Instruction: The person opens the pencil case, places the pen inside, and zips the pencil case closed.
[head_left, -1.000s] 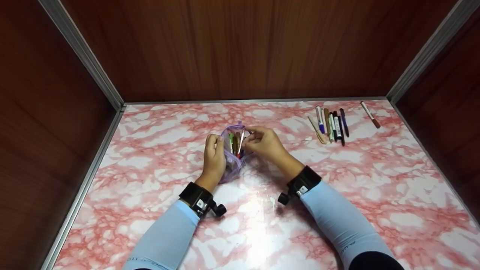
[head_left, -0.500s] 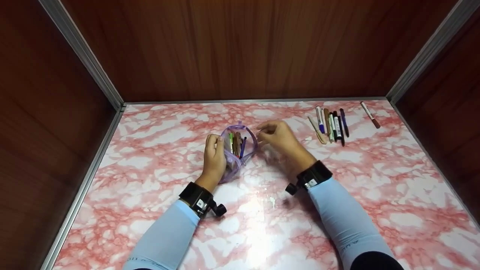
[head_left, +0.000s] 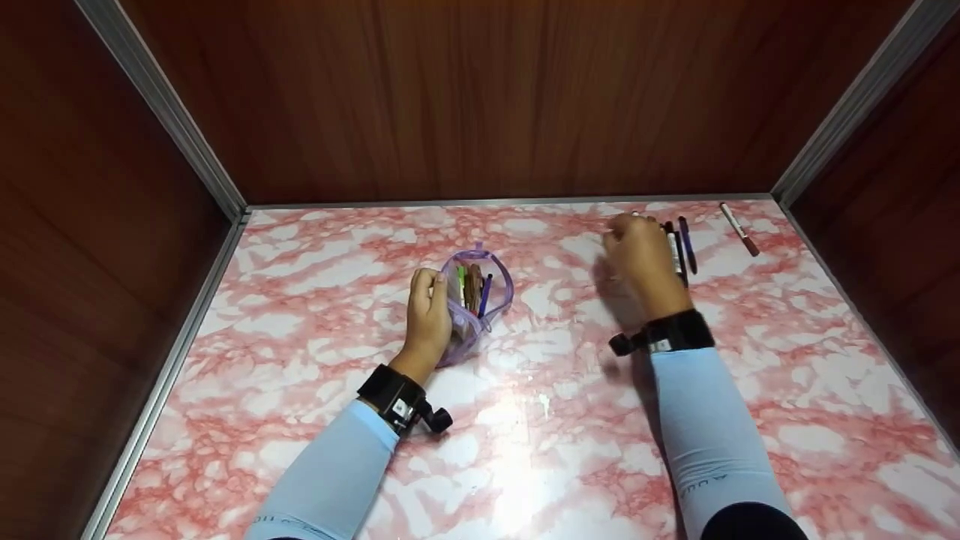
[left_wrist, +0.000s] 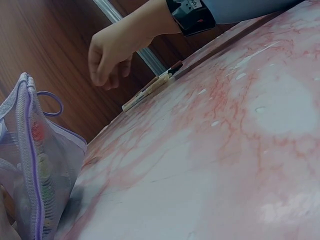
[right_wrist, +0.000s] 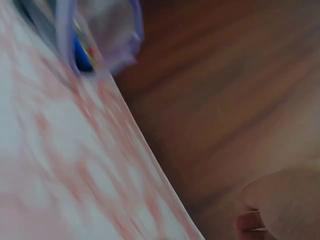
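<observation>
My left hand (head_left: 430,311) grips the near left side of a purple mesh pencil case (head_left: 504,298), whose zipped mouth gapes upward. Several pens and markers stand inside, among them a blue-purple pen (head_left: 486,295) and a green one. In the left wrist view the pencil case (left_wrist: 60,150) shows its mesh wall and a purple loop. My right hand (head_left: 641,251) is over the row of pens at the back right, hiding part of it. Seen from the left wrist, that hand (left_wrist: 117,52) hangs above the pens (left_wrist: 150,90) with loosely bent fingers and nothing between them.
Black pens (head_left: 679,253) and a purple pen (head_left: 688,246) lie just right of my right hand. Farther right lies a white marker with a brown cap (head_left: 739,229). A wooden wall (head_left: 495,97) and metal-edged side panels enclose the marbled table (head_left: 300,420).
My right hand has left a red-and-white pen in the pencil case and moved right, away from its mouth, to over the pens. The left hand and the case stay put.
</observation>
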